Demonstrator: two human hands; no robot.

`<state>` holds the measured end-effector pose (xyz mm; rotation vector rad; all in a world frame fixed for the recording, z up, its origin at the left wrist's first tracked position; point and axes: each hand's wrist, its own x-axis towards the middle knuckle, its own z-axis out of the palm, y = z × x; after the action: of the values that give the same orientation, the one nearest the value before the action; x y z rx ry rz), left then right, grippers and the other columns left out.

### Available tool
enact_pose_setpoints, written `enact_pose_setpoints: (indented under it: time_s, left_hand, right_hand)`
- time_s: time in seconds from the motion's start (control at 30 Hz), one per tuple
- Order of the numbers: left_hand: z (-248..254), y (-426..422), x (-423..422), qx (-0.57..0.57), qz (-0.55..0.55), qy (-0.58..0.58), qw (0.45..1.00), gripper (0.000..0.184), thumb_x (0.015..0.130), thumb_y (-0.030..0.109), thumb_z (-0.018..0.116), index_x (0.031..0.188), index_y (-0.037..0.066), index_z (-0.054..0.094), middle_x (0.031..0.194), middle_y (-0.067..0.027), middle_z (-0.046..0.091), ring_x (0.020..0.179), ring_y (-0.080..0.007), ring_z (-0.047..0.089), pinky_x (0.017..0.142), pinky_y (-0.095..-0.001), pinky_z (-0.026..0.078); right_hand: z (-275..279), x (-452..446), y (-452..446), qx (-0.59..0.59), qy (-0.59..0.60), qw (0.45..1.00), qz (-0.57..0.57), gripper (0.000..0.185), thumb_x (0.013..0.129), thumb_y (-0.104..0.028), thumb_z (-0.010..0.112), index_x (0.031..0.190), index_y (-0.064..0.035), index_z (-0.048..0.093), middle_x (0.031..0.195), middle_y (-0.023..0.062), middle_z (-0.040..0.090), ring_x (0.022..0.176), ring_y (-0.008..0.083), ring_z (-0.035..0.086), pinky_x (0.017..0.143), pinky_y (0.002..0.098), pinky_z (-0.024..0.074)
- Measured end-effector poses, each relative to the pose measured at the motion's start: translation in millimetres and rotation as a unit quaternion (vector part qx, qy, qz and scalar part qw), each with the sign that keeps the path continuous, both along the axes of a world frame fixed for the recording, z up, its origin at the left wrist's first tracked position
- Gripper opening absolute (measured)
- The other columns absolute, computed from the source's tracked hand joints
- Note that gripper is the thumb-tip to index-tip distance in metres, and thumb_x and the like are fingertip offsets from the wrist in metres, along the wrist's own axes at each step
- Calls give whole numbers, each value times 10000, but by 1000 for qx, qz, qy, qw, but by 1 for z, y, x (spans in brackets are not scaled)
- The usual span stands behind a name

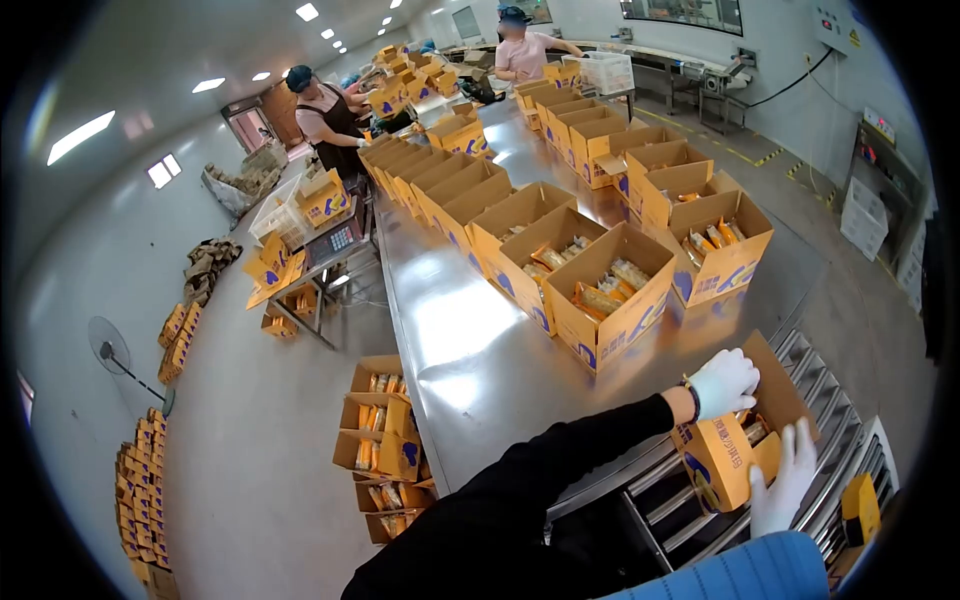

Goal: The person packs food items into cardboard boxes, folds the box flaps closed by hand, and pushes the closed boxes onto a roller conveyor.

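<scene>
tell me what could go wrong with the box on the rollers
The box sits on rollers, so it might slide if the left hand and right hand ease off.
Its tall flap stands up and packets show inside; folding it down could pinch a packet or a gloved finger.

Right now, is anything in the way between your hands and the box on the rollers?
No, nothing I can see. The left hand and right hand are both at the box; the other boxes stand away on the metal table.
</scene>
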<state>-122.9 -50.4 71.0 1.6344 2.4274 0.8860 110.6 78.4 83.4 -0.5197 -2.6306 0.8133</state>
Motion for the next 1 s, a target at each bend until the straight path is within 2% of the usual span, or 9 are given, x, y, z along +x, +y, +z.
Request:
enact_pose_setpoints:
  time_s: [0.03, 0.17, 0.27, 0.47, 0.6, 0.7, 0.77, 0.87, 1.0]
  left_hand:
    - [1, 2, -1, 38, 28, 22, 999, 434, 929, 468, 656, 886, 39, 697, 1088, -160, 708, 1056, -399, 627, 881, -483, 497]
    - [-62, -19, -25, 121, 145, -323, 927, 791, 915, 412, 750, 1475, -45, 428, 1398, -220, 577, 1316, -320, 547, 1154, -390, 390]
    - [-32, -21, -20, 85, -1, -507, 858, 621, 947, 362, 716, 1383, -38, 527, 1300, -212, 631, 1187, -264, 632, 1029, -361, 493]
    - [-69, 121, 133, 263, 61, -268, 925, 529, 998, 311, 609, 1372, -48, 504, 1266, -231, 632, 1204, -334, 611, 1043, -410, 479]
    - [-35, 95, 169, -95, -217, -586, 775, 489, 1019, 355, 560, 1319, -28, 514, 1141, -234, 642, 1113, -354, 626, 987, -438, 491]
    - [-16, 32, 101, 146, -63, -102, 982, 354, 886, 273, 666, 1091, 6, 559, 1043, -232, 591, 972, -409, 584, 865, -475, 481]
    - [30, -33, 34, 208, 131, 309, 919, 312, 814, 225, 692, 1049, 48, 587, 973, -180, 601, 928, -391, 590, 819, -469, 488]
    - [18, -97, -37, -49, 415, 134, 899, 194, 902, 190, 639, 1012, 31, 635, 931, -188, 706, 909, -395, 681, 783, -480, 537]
    - [-2, -116, 4, 65, 179, 150, 970, 195, 962, 205, 605, 1053, 69, 712, 1020, -140, 719, 966, -335, 686, 828, -426, 549]
  right_hand:
    - [15, -7, -8, 267, -23, 962, -40, 951, 725, -47, 796, 1560, 11, 342, 1603, 203, 373, 1501, 362, 323, 1243, 489, 250]
    - [-12, 0, -55, 214, 3, 973, -84, 1101, 609, -143, 885, 1543, 19, 326, 1563, 239, 379, 1490, 387, 306, 1251, 550, 196]
    - [-23, 26, -55, 157, -78, 985, -9, 1084, 601, -171, 890, 1520, 33, 351, 1543, 218, 411, 1482, 386, 320, 1254, 567, 189]
    - [-17, 52, 27, 240, -92, 947, -191, 1036, 652, -155, 842, 1536, 32, 333, 1609, 193, 348, 1512, 381, 276, 1276, 495, 156]
    - [-38, 78, 76, 346, -167, 896, -221, 756, 840, -111, 654, 1523, 26, 359, 1616, 200, 334, 1514, 383, 272, 1266, 497, 185]
    - [-40, 103, 88, 318, -112, 913, -228, 608, 857, -21, 601, 1454, -17, 488, 1606, 190, 358, 1500, 370, 304, 1256, 474, 220]
    - [-48, 114, 102, 325, -132, 902, -250, 591, 855, -19, 602, 1438, -13, 503, 1601, 189, 367, 1494, 369, 315, 1254, 473, 226]
    - [-52, 116, 105, 331, -178, 885, -276, 525, 878, -29, 595, 1399, 5, 543, 1599, 193, 372, 1488, 363, 333, 1243, 473, 251]
    - [-46, 47, 31, 0, 50, 995, -82, 812, 825, -228, 779, 1497, 34, 407, 1548, 247, 408, 1459, 412, 352, 1225, 498, 265]
